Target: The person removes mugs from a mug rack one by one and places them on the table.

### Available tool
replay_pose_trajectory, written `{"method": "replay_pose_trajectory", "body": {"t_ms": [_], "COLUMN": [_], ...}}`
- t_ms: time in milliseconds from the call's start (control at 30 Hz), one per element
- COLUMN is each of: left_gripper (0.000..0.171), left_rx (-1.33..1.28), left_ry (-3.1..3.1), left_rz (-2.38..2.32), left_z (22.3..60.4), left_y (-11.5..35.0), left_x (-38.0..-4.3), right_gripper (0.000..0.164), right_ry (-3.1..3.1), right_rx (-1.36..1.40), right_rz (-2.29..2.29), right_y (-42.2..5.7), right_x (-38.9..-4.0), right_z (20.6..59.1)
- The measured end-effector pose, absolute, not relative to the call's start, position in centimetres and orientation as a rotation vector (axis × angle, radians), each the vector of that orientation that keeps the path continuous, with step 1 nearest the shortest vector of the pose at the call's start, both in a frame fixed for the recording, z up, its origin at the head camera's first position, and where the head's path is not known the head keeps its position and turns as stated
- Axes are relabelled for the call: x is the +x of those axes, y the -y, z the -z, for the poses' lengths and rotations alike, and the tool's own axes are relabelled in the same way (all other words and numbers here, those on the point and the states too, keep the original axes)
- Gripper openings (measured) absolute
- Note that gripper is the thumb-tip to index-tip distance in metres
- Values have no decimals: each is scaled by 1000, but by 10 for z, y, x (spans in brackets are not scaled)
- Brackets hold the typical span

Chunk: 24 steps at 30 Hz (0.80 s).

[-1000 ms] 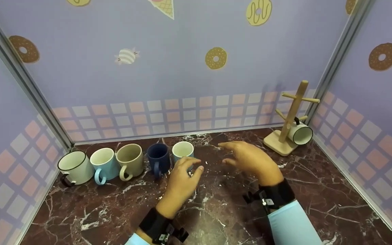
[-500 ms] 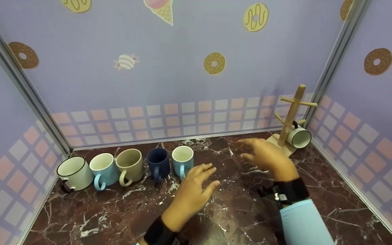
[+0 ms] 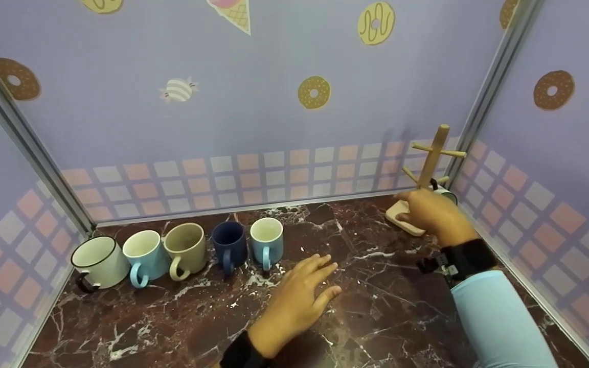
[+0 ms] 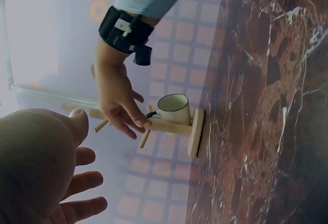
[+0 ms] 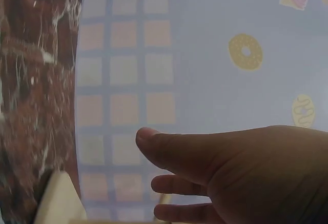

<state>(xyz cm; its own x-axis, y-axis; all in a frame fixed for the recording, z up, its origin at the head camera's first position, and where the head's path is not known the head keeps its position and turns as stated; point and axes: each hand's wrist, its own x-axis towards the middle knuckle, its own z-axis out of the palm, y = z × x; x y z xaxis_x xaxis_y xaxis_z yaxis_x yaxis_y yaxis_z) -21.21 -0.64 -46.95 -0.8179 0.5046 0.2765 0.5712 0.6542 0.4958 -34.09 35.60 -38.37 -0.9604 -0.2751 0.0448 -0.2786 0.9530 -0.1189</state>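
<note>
My right hand [image 3: 430,212] is at the wooden mug stand [image 3: 433,156] on the right, over its lower post and base. In the left wrist view its loose fingers [image 4: 119,124] hang beside the post, with no visible grip. A white mug with a dark rim [image 4: 177,112] hangs low on the stand; the right hand mostly covers it in the head view. My left hand [image 3: 297,299] hovers over the table with fingers spread, holding nothing. Just beyond it stands a light blue mug [image 3: 269,243], handle toward me.
Left of that mug, a navy mug [image 3: 230,244], a beige mug [image 3: 188,248], a sky-blue mug [image 3: 150,260] and a white dark-rimmed mug [image 3: 105,266] stand in a row on the marbled table [image 3: 172,327]. Patterned walls [image 3: 253,102] enclose the back and sides.
My right hand has moved right, from mid-table to the mug stand. My left hand has drawn back from the light blue mug, toward me and slightly right, its fingers straightening.
</note>
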Motion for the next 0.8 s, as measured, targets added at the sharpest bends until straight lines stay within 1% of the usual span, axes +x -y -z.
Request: {"method": "replay_pose_trajectory", "body": {"t_ms": [33, 67, 133, 200, 267, 333, 500, 567, 667, 733, 800], "left_gripper": [56, 55, 53, 52, 52, 55, 58, 57, 58, 58, 60], "left_rx": [-903, -908, -923, -935, -947, -957, -979, -987, -1001, -1018, -1038], "left_ry": [2764, 2772, 2777, 2779, 2784, 2796, 2819, 2821, 2822, 2824, 2831], "left_rz": [869, 858, 826, 798, 785, 777, 759, 750, 735, 729, 730], "left_z": [470, 470, 471, 472, 472, 473, 474, 474, 474, 474, 474], "left_y": [6, 5, 3, 0, -3, -5, -8, -9, -10, -10, -10], "left_x": [-211, -211, -209, -208, -207, -206, -203, -202, -201, -200, -198], "right_gripper": [45, 38, 31, 27, 24, 28, 24, 29, 45, 53, 56], "right_ry": [3074, 3069, 3059, 3045, 3029, 3003, 2861, 2827, 2823, 2830, 2826], "right_rx": [430, 417, 407, 404, 394, 392, 354, 301, 225, 184, 164], "right_rz": [-185, -188, -179, -154, -125, -88, -28, -4, 59, 106, 132], "right_y": [-359, -362, -368, -373, -377, -382, -392, -398, -407, -413, -419], "right_x": [-341, -341, -339, -337, -333, -330, -330, -332, -337, -343, -349], "right_z": [380, 376, 368, 359, 350, 340, 317, 307, 293, 286, 280]}}
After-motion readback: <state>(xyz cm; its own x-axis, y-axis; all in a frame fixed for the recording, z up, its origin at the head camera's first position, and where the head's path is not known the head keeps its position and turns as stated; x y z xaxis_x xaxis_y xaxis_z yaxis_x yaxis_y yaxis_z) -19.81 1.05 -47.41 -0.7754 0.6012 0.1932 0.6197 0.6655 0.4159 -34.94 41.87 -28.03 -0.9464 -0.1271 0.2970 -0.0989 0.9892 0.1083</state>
